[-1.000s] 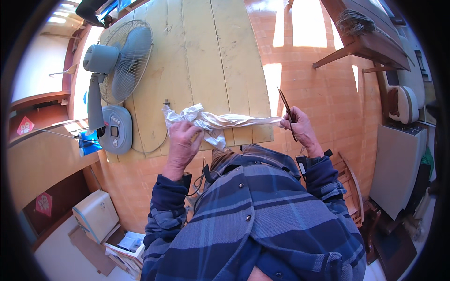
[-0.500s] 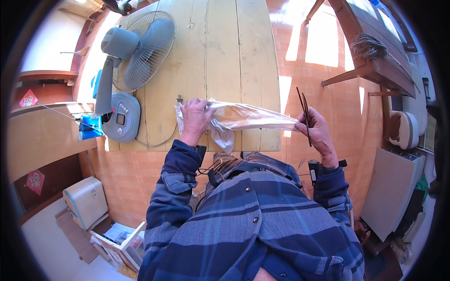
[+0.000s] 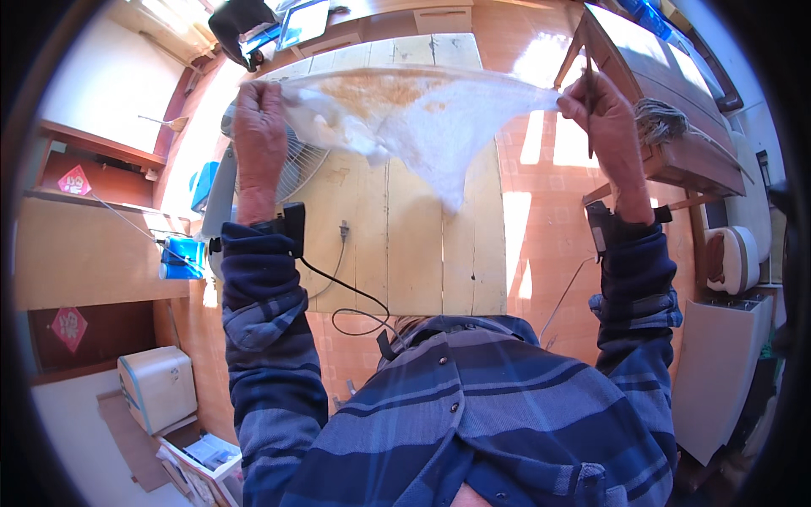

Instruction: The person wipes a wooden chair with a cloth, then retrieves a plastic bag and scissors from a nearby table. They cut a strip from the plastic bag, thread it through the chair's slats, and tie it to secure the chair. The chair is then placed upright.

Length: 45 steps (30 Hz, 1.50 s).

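A thin white cloth (image 3: 439,127) with brownish stains hangs stretched between my raised hands above the table. Its loose lower part drops to a point right of the middle. My left hand (image 3: 260,139) pinches the left end of its upper edge. The right corner is gripped by the fingers of my right hand (image 3: 610,131). That hand also holds a slim dark tool (image 3: 590,118), upright across the fingers. Half a second ago it showed two thin prongs; its exact kind is unclear. Both hands are closed.
Below lies a pale plank table (image 3: 405,270) with a plug and cable (image 3: 343,232) on it. An electric fan (image 3: 304,165) stands at its left, partly hidden by my left hand and the cloth. A wooden bench-like piece (image 3: 693,156) with a grey mop head (image 3: 661,121) is at the right.
Both hands have risen away from my body and spread apart. The cloth, bunched low over the table before, is now lifted and opened out. The dark tool stays in my right hand.
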{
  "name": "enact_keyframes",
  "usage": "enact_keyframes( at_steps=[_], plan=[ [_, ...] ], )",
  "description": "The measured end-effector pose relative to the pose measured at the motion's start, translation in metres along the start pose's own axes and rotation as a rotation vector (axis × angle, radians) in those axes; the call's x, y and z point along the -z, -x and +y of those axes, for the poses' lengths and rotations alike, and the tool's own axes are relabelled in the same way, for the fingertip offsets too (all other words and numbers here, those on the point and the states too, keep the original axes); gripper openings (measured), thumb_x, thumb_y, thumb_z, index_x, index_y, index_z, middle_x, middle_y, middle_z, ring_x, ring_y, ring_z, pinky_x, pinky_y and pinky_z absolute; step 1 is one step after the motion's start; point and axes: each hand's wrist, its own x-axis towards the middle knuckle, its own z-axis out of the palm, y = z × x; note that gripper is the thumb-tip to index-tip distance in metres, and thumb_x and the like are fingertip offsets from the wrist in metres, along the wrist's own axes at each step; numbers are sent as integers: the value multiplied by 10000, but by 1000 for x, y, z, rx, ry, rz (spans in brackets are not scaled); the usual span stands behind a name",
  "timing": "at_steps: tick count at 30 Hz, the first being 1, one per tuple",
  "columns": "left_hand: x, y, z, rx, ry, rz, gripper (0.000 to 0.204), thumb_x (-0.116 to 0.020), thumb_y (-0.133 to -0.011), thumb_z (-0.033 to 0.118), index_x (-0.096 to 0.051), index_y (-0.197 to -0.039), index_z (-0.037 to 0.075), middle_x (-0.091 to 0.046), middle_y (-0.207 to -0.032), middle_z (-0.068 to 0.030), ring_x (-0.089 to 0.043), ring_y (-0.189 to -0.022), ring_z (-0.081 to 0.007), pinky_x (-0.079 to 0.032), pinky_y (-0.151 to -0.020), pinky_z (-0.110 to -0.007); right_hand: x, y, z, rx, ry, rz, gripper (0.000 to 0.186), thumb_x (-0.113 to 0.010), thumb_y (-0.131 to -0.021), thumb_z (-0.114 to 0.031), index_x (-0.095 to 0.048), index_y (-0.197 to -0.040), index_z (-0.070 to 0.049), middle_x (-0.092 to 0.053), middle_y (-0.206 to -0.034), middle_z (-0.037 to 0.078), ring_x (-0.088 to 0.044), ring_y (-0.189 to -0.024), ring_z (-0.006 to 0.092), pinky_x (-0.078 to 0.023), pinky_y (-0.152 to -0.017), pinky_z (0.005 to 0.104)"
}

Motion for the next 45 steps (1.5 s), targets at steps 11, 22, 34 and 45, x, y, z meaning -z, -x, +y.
enact_keyframes(
  at_steps=[11, 22, 34, 45],
  plan=[
    [38, 84, 10, -294, -327, -275, 481, -843, -816, 412, -731, -1121, 58, -659, -884, -91, -594, -923, -283, -393, -1075, -453, 13, 26, 11, -105, 151, -114, 177, -780, -937, -103, -606, -958, -83, -570, -829, -61, -524, -775, 42, -429, -697, 204],
    [-35, 356, -20, -114, -271, -726, 147, -815, -794, 196, -705, -876, 145, -652, -1094, -33, -564, -1217, -284, -249, -1217, -550, -25, 241, 186, -610, 386, -251, 277, -814, -878, -110, -552, -878, -20, -535, -797, 8, -481, -748, 105, -467, -664, 298],
    [-10, 355, -2, 78, -238, -601, 331, -816, -802, 186, -673, -1086, 98, -682, -1056, -80, -555, -1211, -313, -265, -1191, -538, -10, 258, 183, -654, 259, -193, 246, -800, -921, -145, -572, -918, -53, -571, -810, -21, -508, -761, 68, -455, -682, 258],
    [-25, 321, -21, 116, -259, -554, 175, -825, -766, 120, -724, -909, 117, -660, -991, -40, -567, -1144, -313, -326, -1121, -517, -63, 236, 127, -677, 232, -373, 281, -819, -908, -177, -571, -887, -47, -557, -761, -27, -502, -706, 77, -434, -641, 262]
  ],
)
